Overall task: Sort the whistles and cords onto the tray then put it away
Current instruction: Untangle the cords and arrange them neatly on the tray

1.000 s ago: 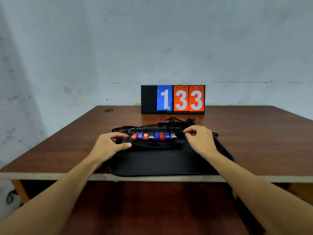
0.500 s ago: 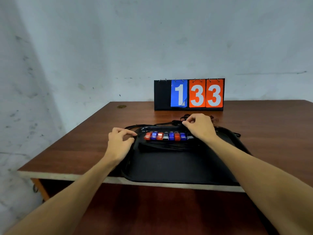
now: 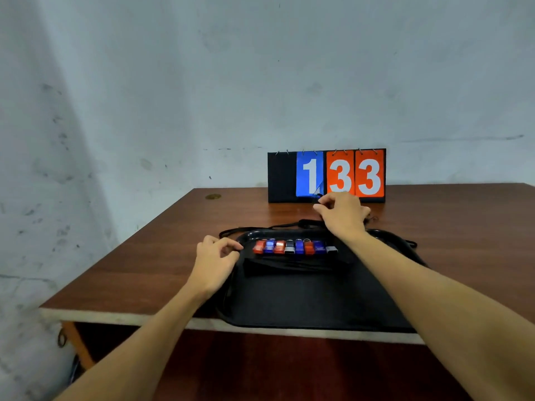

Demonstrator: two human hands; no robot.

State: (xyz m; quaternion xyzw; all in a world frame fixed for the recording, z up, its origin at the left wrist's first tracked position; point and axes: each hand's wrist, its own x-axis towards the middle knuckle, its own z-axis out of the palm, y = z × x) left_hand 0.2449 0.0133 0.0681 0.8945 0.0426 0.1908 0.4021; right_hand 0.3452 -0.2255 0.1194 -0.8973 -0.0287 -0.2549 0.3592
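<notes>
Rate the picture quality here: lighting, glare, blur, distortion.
Head view: soft, even light, no harsh shadows; wide-angle stretch toward the corners; a thin highlight on the tray rim; black cords merge into the black tray; whistles slightly soft, scoreboard digits readable.

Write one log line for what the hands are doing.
right hand pinches black cord behind tray | left hand curled at tray's left rim | whistles rowed on tray

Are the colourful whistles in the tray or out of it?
In the tray. The whistles lie side by side in one row inside the rim of the black tray.
</notes>
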